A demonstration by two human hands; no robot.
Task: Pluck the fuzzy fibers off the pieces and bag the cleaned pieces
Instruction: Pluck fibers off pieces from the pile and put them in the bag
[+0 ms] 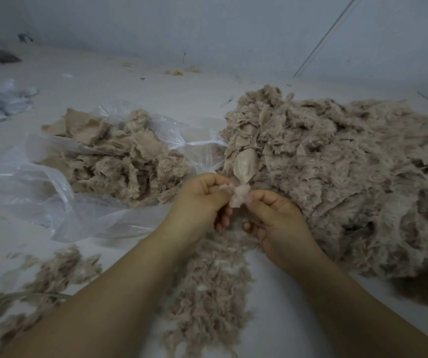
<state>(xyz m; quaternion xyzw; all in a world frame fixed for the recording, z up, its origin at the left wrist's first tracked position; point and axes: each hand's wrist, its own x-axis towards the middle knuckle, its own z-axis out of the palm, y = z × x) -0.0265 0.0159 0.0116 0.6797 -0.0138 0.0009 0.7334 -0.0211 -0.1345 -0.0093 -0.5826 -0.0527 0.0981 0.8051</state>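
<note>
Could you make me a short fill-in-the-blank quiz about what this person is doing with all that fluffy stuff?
1. Both hands pinch one small fuzzy piece; the left hand and the ____ hand hold it together.
2. The clear plastic bag lies to the ____ of the hands.
3. The biggest pile lies on the ____ side.

Answers: right; left; right

You are pinching a small fuzzy piece (239, 196) between your left hand (199, 202) and right hand (275, 218), beside the open plastic bag (52, 192).

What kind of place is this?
Probably a small fabric or toy-trimming workshop: a big pile of fuzzy pieces, a plastic bag of cleaned ones, and plucked fluff strewn over the white surface.
</note>
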